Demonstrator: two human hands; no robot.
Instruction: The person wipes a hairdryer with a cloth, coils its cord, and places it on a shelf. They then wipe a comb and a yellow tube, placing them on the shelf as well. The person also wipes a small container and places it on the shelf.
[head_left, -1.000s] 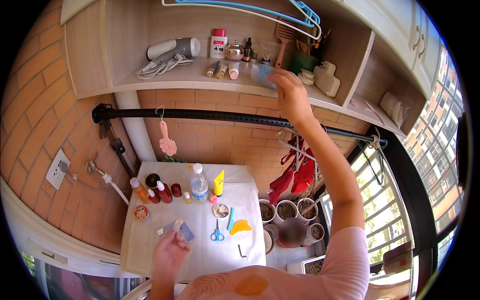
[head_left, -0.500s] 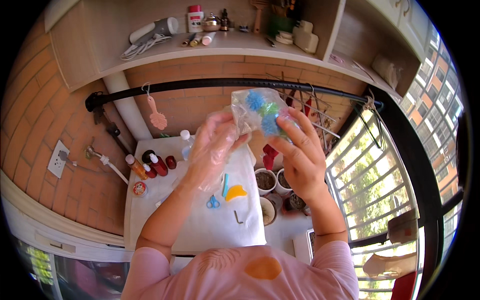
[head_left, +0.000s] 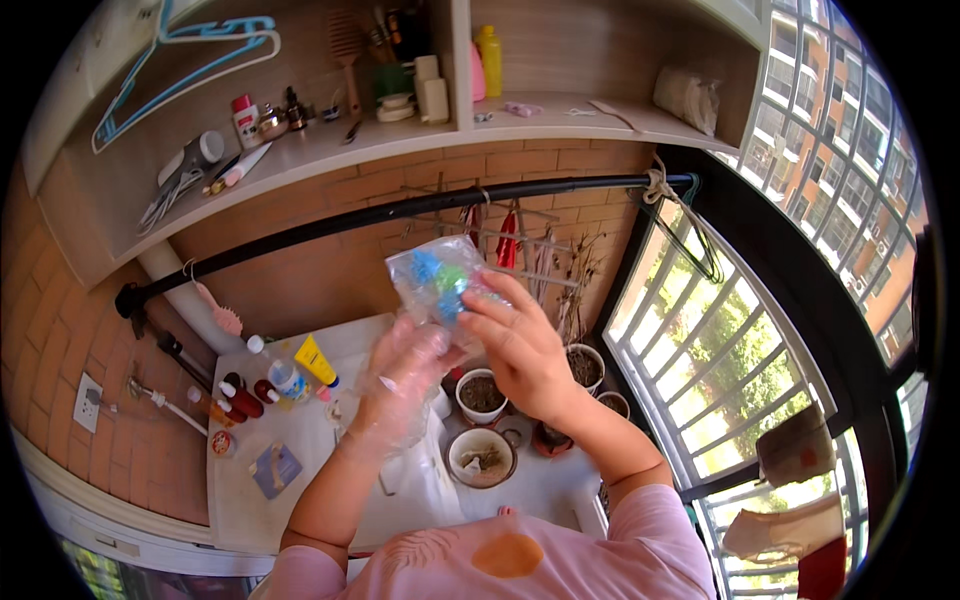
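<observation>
In front of me I hold up a small clear plastic bag (head_left: 418, 268) with blue and green spiky pieces inside. My right hand (head_left: 525, 350) grips its right side, with the fingers bent over the front. Lower down, my left hand (head_left: 400, 365) is closed near the bag's bottom edge. Crinkled clear plastic (head_left: 405, 425) covers part of that hand and hangs past the wrist; whether it is a second bag or a loose glove is unclear. The left fingertips are partly hidden by the plastic.
Under my arms stands a white-covered table (head_left: 250, 520) with a yellow tube (head_left: 316, 360), a clear bottle (head_left: 290, 382), red bottles (head_left: 240, 400) and a blue card (head_left: 275, 470). Plant pots (head_left: 482, 397) stand right of it. A black rod (head_left: 400, 210) crosses beneath the shelf (head_left: 560, 110).
The view has swung to the right, bringing more window, pots and blue hangers into sight. Both hands still hold up the bag, now lower in the picture. The scissors have gone out of sight.
</observation>
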